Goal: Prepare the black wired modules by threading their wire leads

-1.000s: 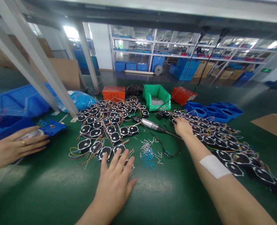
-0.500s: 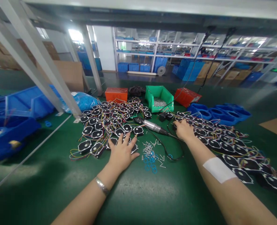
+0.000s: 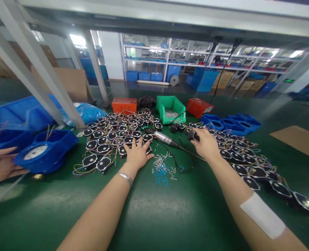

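Black blocks (image 3: pixel 103 149) with white-edged faces and thin coloured wires (image 3: pixel 79 174) lie on the green table (image 3: pixel 156 216), in one loose group before the left hand (image 3: pixel 136 155) and in rows beside the right hand (image 3: pixel 208 144). The right hand has its thumb and fingers closed on the sides of one block (image 3: pixel 192 136), at the near end of the rows. The left hand is palm down, its fingers spread apart over several blocks, and it grips none. I judge that each block is stiff and rather heavy for its size, with smooth sides which may slip a little. The wires look soft and are the fragile part, so it seems better to take hold of the two opposite sides of the body, never of the wires, which could catch on neighbours. Between the hands are a silver power screwdriver (image 3: pixel 163 137), loose screws (image 3: pixel 158 161) and blue rings (image 3: pixel 165 182).
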The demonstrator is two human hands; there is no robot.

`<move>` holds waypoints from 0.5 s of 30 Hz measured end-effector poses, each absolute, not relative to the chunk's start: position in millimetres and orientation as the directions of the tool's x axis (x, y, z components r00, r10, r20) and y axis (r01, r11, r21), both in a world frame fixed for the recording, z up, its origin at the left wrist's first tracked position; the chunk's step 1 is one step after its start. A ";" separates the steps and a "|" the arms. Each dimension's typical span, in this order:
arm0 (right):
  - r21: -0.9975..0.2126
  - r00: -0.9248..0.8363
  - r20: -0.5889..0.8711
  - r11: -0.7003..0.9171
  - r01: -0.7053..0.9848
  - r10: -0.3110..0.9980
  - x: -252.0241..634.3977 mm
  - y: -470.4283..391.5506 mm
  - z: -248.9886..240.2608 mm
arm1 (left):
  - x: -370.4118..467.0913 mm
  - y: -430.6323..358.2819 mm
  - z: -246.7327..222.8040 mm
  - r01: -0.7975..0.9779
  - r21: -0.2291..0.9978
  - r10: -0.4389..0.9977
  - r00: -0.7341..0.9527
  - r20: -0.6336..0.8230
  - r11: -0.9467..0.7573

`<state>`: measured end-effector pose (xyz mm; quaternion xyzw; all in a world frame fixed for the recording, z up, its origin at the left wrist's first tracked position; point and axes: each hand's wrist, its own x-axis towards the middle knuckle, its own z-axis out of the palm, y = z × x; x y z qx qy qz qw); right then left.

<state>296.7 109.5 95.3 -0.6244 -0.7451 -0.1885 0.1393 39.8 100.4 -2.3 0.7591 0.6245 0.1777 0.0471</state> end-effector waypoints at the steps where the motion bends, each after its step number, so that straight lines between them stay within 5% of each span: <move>1: 0.071 -0.205 0.488 0.196 0.978 0.848 292.4 101.7 99.8 | 39.4 97.9 2.2 0.918 0.323 0.962 0.165 0.216 -0.230; 4: -0.079 -0.198 0.595 0.302 0.950 0.779 273.9 74.6 109.7 | 40.5 78.9 19.1 0.841 0.480 0.942 0.097 0.322 -0.251; 6: -0.270 -0.134 0.611 0.365 0.891 0.780 256.7 54.2 111.5 | 44.2 57.6 30.6 0.666 0.710 0.952 0.002 0.305 -0.229; 9: -0.621 -0.108 0.488 0.432 0.654 0.866 226.7 26.0 104.8 | 52.2 23.0 43.3 -0.008 0.998 0.976 0.211 -0.053 0.056; 12: -0.782 -0.207 0.366 0.420 0.460 0.907 202.1 9.4 89.5 | 56.2 0.7 47.6 -0.518 0.736 0.854 0.495 -0.159 0.437; 15: -0.857 -0.359 0.265 0.389 0.338 0.895 193.7 9.0 70.7 | 51.5 -3.4 42.5 -0.651 0.622 0.896 0.385 -0.223 0.435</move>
